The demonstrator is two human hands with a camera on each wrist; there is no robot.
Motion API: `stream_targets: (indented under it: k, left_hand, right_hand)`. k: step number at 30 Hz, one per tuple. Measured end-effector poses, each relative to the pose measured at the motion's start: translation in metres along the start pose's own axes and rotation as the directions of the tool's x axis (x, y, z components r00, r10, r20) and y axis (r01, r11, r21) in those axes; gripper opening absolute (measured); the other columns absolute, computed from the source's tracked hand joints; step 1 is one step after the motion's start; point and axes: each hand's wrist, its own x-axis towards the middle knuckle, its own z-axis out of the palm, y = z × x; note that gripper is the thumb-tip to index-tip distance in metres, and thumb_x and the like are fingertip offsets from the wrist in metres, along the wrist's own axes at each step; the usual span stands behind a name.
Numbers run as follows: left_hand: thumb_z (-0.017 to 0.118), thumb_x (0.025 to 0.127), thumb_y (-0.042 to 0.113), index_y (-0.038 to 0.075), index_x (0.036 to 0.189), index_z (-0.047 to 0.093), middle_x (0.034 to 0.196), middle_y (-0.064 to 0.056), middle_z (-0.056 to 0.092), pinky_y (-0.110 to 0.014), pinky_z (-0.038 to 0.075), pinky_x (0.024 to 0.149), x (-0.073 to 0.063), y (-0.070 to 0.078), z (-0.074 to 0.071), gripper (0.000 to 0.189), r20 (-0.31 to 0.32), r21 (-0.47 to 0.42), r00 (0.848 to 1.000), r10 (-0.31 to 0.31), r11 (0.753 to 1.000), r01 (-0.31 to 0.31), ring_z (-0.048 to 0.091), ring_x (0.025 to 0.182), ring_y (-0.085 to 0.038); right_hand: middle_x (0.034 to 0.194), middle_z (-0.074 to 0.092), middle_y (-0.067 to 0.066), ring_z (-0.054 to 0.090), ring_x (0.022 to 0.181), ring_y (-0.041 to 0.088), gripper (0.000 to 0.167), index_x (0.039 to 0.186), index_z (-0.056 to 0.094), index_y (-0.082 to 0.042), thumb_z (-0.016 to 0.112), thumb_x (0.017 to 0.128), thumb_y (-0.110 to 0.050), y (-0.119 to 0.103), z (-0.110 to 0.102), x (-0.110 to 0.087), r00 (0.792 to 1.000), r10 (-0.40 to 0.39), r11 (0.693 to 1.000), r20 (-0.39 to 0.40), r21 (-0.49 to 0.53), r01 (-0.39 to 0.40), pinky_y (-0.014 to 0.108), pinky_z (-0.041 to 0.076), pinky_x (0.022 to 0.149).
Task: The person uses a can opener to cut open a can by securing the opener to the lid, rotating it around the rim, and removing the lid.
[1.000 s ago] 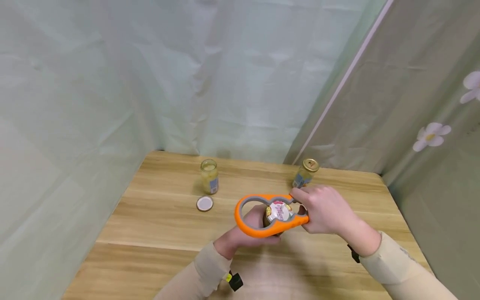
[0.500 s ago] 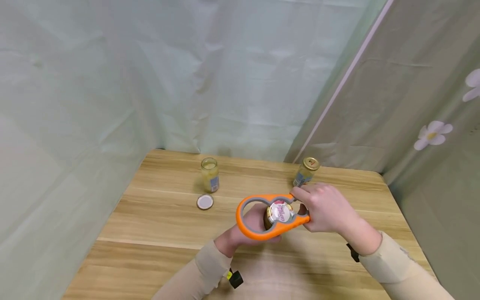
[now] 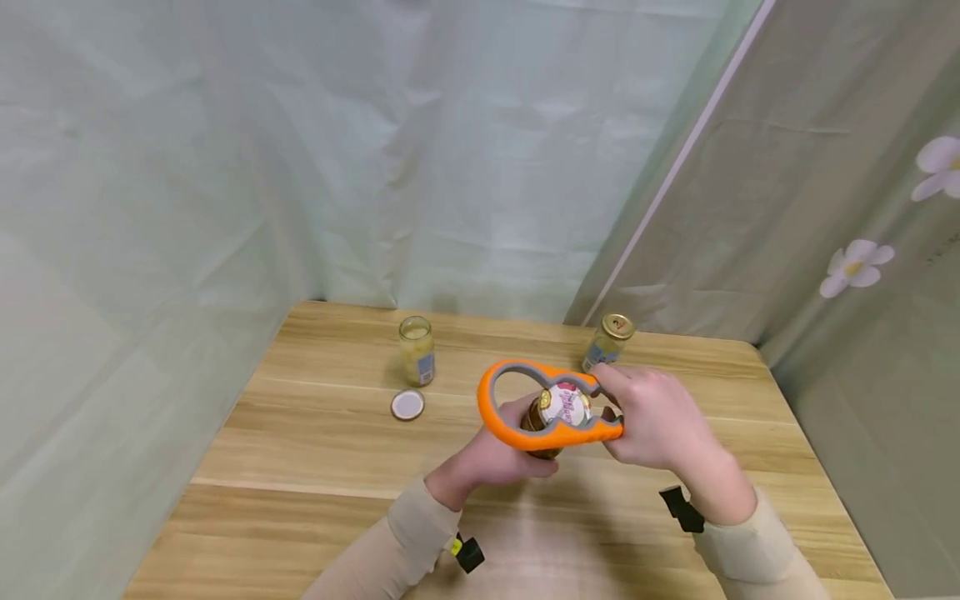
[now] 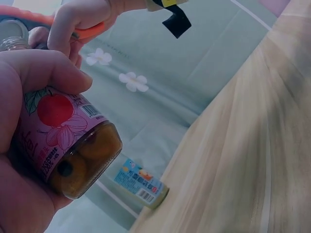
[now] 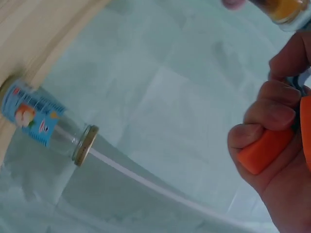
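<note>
My left hand (image 3: 504, 454) grips a jar (image 4: 73, 145) with a pink label, a red fruit print and brownish contents. My right hand (image 3: 660, 417) holds the ends of an orange jar opener (image 3: 491, 417) with grey lining. The opener sits around the jar's white printed lid (image 3: 566, 404), and both are tilted. Clear glass at the jar's neck (image 4: 14, 43) shows in the left wrist view; I cannot tell whether the lid is apart from it. In the right wrist view, the fingers (image 5: 272, 114) of my right hand curl round an orange handle (image 5: 267, 150).
An uncapped jar (image 3: 417, 354) with pale contents stands at the back left of the wooden table (image 3: 300, 450). Before it lies a loose lid (image 3: 407, 405). At the back right is a capped jar (image 3: 607, 337) with a blue label. Pale curtains (image 3: 480, 167) hang behind the table.
The opener and the lid within it have risen slightly and tilted, and more of the jar's brown side shows. My right wrist has turned. The other jars and the loose lid stay put.
</note>
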Motion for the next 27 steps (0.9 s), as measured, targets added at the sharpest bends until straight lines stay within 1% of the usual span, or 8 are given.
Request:
stream_targets:
  k: [3,6,9,10,13,15,19,27]
  left_hand:
    - [0.085,0.081,-0.001,0.02,0.139,0.06,0.121,0.006,0.069,-0.034,0.053,0.097,0.0,-0.001,-0.003,0.067,-0.047,-0.005,0.999,-0.018,1.0,0.018,0.064,0.103,-0.016]
    - [0.085,0.079,-0.003,0.019,0.129,0.065,0.112,0.004,0.071,-0.035,0.054,0.094,0.002,-0.003,-0.007,0.057,-0.085,-0.003,0.996,0.005,1.0,-0.005,0.065,0.097,-0.016]
    - [0.085,0.078,-0.005,0.017,0.121,0.068,0.107,0.003,0.072,-0.036,0.055,0.093,0.005,-0.006,-0.011,0.051,-0.123,0.022,0.992,0.031,0.999,-0.029,0.066,0.096,-0.017]
    - [0.085,0.078,-0.004,0.017,0.121,0.068,0.107,0.004,0.071,-0.036,0.054,0.094,0.005,-0.008,-0.012,0.051,-0.136,0.039,0.99,0.03,0.999,-0.025,0.066,0.096,-0.016]
    - [0.087,0.077,-0.001,0.017,0.128,0.065,0.113,0.005,0.07,-0.037,0.054,0.096,0.006,-0.01,-0.015,0.058,-0.175,0.088,0.984,0.01,0.996,0.006,0.066,0.102,-0.015]
    - [0.089,0.077,0.001,0.015,0.132,0.063,0.115,0.004,0.07,-0.037,0.055,0.096,0.006,-0.01,-0.016,0.062,-0.197,0.111,0.98,-0.003,0.993,0.026,0.066,0.103,-0.015]
    - [0.09,0.077,0.003,0.012,0.134,0.061,0.114,0.002,0.071,-0.038,0.056,0.095,0.007,-0.011,-0.02,0.064,-0.24,0.143,0.971,-0.01,0.989,0.046,0.068,0.101,-0.015]
    - [0.092,0.078,-0.001,0.011,0.142,0.058,0.123,-0.001,0.07,-0.038,0.056,0.099,0.009,-0.014,-0.028,0.073,-0.272,0.096,0.962,-0.001,0.995,0.028,0.068,0.109,-0.017]
  right_hand:
    - [0.071,0.042,-0.015,0.037,0.057,0.004,0.039,0.093,0.059,-0.021,0.07,0.059,-0.005,-0.003,0.005,-0.004,0.997,0.069,0.997,-0.026,0.019,-0.069,0.025,0.031,0.049]
    - [0.069,0.044,-0.014,0.038,0.055,0.004,0.04,0.096,0.062,-0.021,0.073,0.061,-0.006,-0.005,0.014,-0.012,0.987,0.148,0.988,-0.06,0.045,-0.145,0.026,0.031,0.048]
    - [0.069,0.048,-0.012,0.04,0.055,0.005,0.039,0.098,0.064,-0.02,0.076,0.064,-0.005,-0.008,0.024,-0.022,0.972,0.213,0.972,-0.096,0.123,-0.2,0.026,0.033,0.049]
    - [0.069,0.047,-0.012,0.04,0.055,0.005,0.038,0.098,0.064,-0.02,0.076,0.065,-0.004,-0.009,0.027,-0.025,0.967,0.232,0.964,-0.106,0.157,-0.214,0.026,0.034,0.049]
    - [0.068,0.046,-0.012,0.04,0.057,0.005,0.038,0.1,0.065,-0.019,0.075,0.069,0.001,-0.01,0.035,-0.03,0.953,0.272,0.939,-0.132,0.251,-0.234,0.026,0.035,0.051]
    - [0.068,0.043,-0.012,0.039,0.057,0.004,0.038,0.102,0.066,-0.017,0.074,0.071,0.003,-0.01,0.039,-0.033,0.946,0.292,0.928,-0.139,0.28,-0.245,0.026,0.035,0.051]
    - [0.068,0.041,-0.014,0.037,0.056,0.005,0.039,0.104,0.067,-0.016,0.073,0.071,0.004,-0.008,0.042,-0.032,0.941,0.31,0.923,-0.135,0.279,-0.264,0.027,0.034,0.051]
    - [0.067,0.039,-0.013,0.036,0.055,0.006,0.034,0.098,0.065,-0.014,0.074,0.07,0.002,-0.004,0.042,-0.03,0.942,0.316,0.931,-0.117,0.231,-0.284,0.027,0.033,0.05]
